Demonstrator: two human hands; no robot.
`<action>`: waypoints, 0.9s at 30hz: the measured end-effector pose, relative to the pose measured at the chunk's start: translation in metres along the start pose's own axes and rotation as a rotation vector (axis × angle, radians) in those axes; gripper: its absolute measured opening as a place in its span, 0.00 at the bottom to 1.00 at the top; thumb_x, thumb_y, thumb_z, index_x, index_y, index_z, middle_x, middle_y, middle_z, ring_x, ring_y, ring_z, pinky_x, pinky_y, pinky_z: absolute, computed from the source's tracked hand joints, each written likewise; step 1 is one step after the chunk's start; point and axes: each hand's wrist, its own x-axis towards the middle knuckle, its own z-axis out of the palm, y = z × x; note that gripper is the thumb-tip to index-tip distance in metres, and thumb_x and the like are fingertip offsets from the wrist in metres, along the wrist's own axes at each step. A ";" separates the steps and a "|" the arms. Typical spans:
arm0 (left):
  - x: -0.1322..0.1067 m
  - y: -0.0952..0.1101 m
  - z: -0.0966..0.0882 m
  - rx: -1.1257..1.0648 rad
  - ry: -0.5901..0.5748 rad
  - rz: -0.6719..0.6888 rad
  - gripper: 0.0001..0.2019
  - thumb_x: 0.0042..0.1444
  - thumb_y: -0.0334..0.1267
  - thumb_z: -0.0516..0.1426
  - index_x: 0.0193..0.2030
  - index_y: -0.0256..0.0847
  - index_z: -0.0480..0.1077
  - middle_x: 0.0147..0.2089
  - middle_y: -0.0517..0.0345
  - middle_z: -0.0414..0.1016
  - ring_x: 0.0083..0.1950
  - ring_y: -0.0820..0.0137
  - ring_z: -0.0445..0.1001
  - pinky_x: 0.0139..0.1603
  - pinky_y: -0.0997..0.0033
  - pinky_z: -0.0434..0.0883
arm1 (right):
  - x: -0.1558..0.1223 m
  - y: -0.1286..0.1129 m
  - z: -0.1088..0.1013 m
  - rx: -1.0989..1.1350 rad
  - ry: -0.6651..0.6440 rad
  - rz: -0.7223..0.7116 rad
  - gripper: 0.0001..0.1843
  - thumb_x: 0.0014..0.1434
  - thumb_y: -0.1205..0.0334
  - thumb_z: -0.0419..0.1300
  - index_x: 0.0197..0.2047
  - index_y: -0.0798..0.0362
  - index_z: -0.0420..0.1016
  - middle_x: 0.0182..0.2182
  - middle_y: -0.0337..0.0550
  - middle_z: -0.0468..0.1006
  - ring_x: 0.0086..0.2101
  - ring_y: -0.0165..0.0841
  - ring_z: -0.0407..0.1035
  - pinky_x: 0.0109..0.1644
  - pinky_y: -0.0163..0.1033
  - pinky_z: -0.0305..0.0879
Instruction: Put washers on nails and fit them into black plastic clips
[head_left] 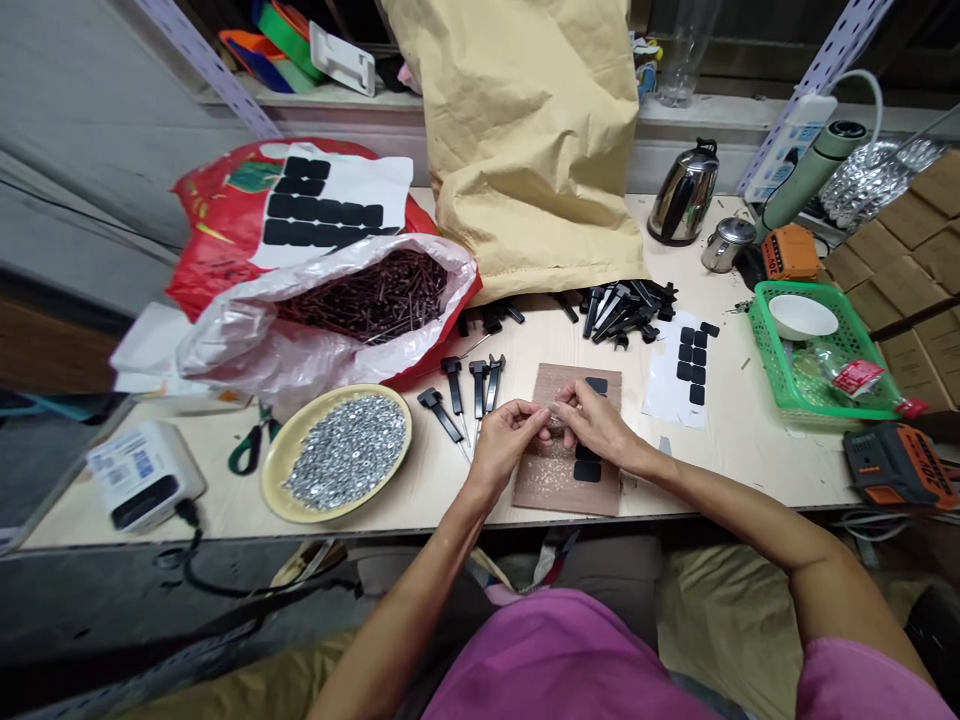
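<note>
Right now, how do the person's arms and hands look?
The left hand and right hand wear no gloves; the forearms are bare, with no watch or bracelet showing. The right sleeve is short and pinkish purple; the left one is out of view.

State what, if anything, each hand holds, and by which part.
It cannot be told: the left hand and right hand pinch close together over the brown board, but anything between them is too small to make out.
</note>
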 end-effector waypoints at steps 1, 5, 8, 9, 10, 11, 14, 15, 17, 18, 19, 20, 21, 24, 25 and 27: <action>0.002 -0.001 -0.002 -0.026 0.011 -0.008 0.23 0.32 0.52 0.69 0.27 0.36 0.69 0.18 0.64 0.69 0.19 0.75 0.68 0.24 0.74 0.68 | -0.001 -0.001 -0.001 -0.065 0.007 -0.041 0.07 0.64 0.58 0.51 0.41 0.53 0.59 0.27 0.36 0.72 0.24 0.27 0.69 0.29 0.35 0.65; 0.010 0.001 -0.009 -0.110 0.069 -0.004 0.21 0.31 0.48 0.69 0.25 0.36 0.68 0.19 0.64 0.69 0.19 0.77 0.67 0.25 0.75 0.69 | -0.009 0.000 -0.005 -0.396 0.051 -0.267 0.09 0.60 0.62 0.58 0.42 0.54 0.63 0.38 0.44 0.73 0.37 0.32 0.70 0.37 0.36 0.65; 0.011 0.003 -0.009 -0.136 0.102 0.023 0.20 0.32 0.47 0.69 0.26 0.35 0.69 0.21 0.63 0.70 0.20 0.78 0.67 0.25 0.75 0.69 | -0.013 0.003 -0.004 -0.716 0.170 -0.376 0.03 0.64 0.65 0.54 0.41 0.53 0.68 0.36 0.45 0.74 0.35 0.32 0.68 0.34 0.35 0.59; 0.011 0.003 -0.007 -0.139 0.111 0.033 0.20 0.32 0.47 0.69 0.26 0.35 0.69 0.22 0.63 0.71 0.21 0.78 0.67 0.25 0.75 0.69 | -0.013 0.003 -0.003 -0.819 0.223 -0.397 0.07 0.65 0.66 0.51 0.40 0.53 0.69 0.34 0.45 0.74 0.33 0.32 0.67 0.32 0.35 0.57; 0.010 0.003 -0.006 -0.138 0.120 0.043 0.20 0.33 0.47 0.68 0.26 0.35 0.69 0.22 0.63 0.71 0.21 0.78 0.67 0.26 0.75 0.69 | -0.013 0.003 -0.001 -0.901 0.267 -0.417 0.11 0.66 0.68 0.48 0.38 0.53 0.70 0.33 0.45 0.74 0.32 0.32 0.66 0.32 0.36 0.55; 0.009 0.003 -0.004 -0.133 0.130 0.056 0.20 0.34 0.47 0.68 0.27 0.35 0.69 0.22 0.62 0.71 0.21 0.78 0.68 0.26 0.75 0.69 | -0.013 0.003 0.000 -0.951 0.295 -0.431 0.14 0.67 0.68 0.46 0.37 0.53 0.71 0.31 0.45 0.74 0.31 0.32 0.65 0.32 0.37 0.53; 0.004 0.003 -0.002 -0.084 0.169 0.102 0.19 0.35 0.48 0.68 0.27 0.35 0.70 0.23 0.62 0.72 0.22 0.77 0.69 0.27 0.75 0.70 | -0.010 0.003 0.001 -0.867 0.252 -0.380 0.13 0.67 0.67 0.46 0.35 0.54 0.71 0.29 0.44 0.74 0.30 0.31 0.64 0.31 0.36 0.52; 0.003 0.003 -0.002 -0.059 0.178 0.116 0.19 0.36 0.48 0.67 0.27 0.35 0.71 0.23 0.62 0.72 0.23 0.77 0.69 0.28 0.75 0.70 | -0.009 0.002 0.000 -0.775 0.188 -0.323 0.13 0.67 0.65 0.47 0.34 0.54 0.70 0.28 0.42 0.73 0.28 0.29 0.64 0.30 0.35 0.52; 0.001 0.005 -0.003 -0.013 0.172 0.127 0.18 0.36 0.48 0.67 0.27 0.35 0.72 0.22 0.61 0.72 0.23 0.76 0.70 0.29 0.74 0.70 | -0.007 0.001 -0.002 -0.590 0.050 -0.197 0.13 0.67 0.64 0.48 0.32 0.54 0.69 0.26 0.37 0.72 0.26 0.27 0.64 0.29 0.33 0.52; 0.000 0.005 -0.004 -0.002 0.158 0.121 0.18 0.36 0.48 0.67 0.27 0.35 0.72 0.22 0.61 0.72 0.23 0.75 0.70 0.29 0.74 0.70 | -0.007 0.001 -0.004 -0.532 0.007 -0.157 0.13 0.67 0.63 0.49 0.32 0.54 0.68 0.26 0.36 0.72 0.27 0.27 0.64 0.29 0.32 0.53; 0.000 0.006 -0.004 -0.004 0.142 0.108 0.19 0.37 0.49 0.67 0.26 0.35 0.72 0.22 0.60 0.72 0.24 0.75 0.70 0.29 0.74 0.70 | -0.007 0.000 -0.005 -0.509 -0.001 -0.139 0.12 0.67 0.63 0.49 0.32 0.54 0.69 0.27 0.36 0.72 0.28 0.27 0.65 0.30 0.32 0.54; 0.000 0.006 -0.004 -0.024 0.127 0.089 0.19 0.37 0.50 0.67 0.26 0.34 0.73 0.23 0.60 0.73 0.23 0.75 0.70 0.29 0.74 0.71 | -0.008 -0.001 -0.007 -0.517 0.023 -0.138 0.11 0.66 0.63 0.50 0.34 0.54 0.70 0.29 0.37 0.72 0.30 0.28 0.66 0.31 0.32 0.55; 0.000 0.007 -0.004 -0.061 0.115 0.069 0.20 0.37 0.52 0.67 0.26 0.34 0.73 0.23 0.60 0.73 0.23 0.75 0.70 0.28 0.74 0.71 | -0.008 -0.001 -0.008 -0.543 0.065 -0.148 0.10 0.66 0.63 0.51 0.36 0.54 0.71 0.32 0.39 0.72 0.33 0.29 0.67 0.31 0.32 0.55; 0.000 0.006 -0.002 -0.208 0.098 0.024 0.24 0.35 0.55 0.67 0.29 0.34 0.74 0.24 0.58 0.74 0.23 0.76 0.70 0.27 0.74 0.72 | -0.012 -0.002 -0.011 -0.620 0.148 -0.181 0.09 0.66 0.62 0.52 0.41 0.53 0.72 0.38 0.43 0.70 0.36 0.30 0.67 0.30 0.31 0.55; 0.000 0.006 -0.001 -0.246 0.090 0.015 0.24 0.35 0.56 0.67 0.29 0.34 0.75 0.24 0.58 0.74 0.23 0.76 0.71 0.27 0.75 0.72 | -0.013 -0.001 -0.011 -0.636 0.157 -0.192 0.09 0.66 0.61 0.51 0.42 0.53 0.73 0.39 0.43 0.70 0.36 0.30 0.66 0.29 0.31 0.55; 0.000 0.005 -0.001 -0.288 0.070 0.000 0.24 0.35 0.55 0.68 0.29 0.33 0.74 0.24 0.58 0.75 0.23 0.76 0.71 0.27 0.75 0.72 | -0.015 0.000 -0.011 -0.658 0.170 -0.219 0.11 0.66 0.60 0.51 0.42 0.52 0.73 0.39 0.43 0.69 0.35 0.30 0.66 0.28 0.30 0.56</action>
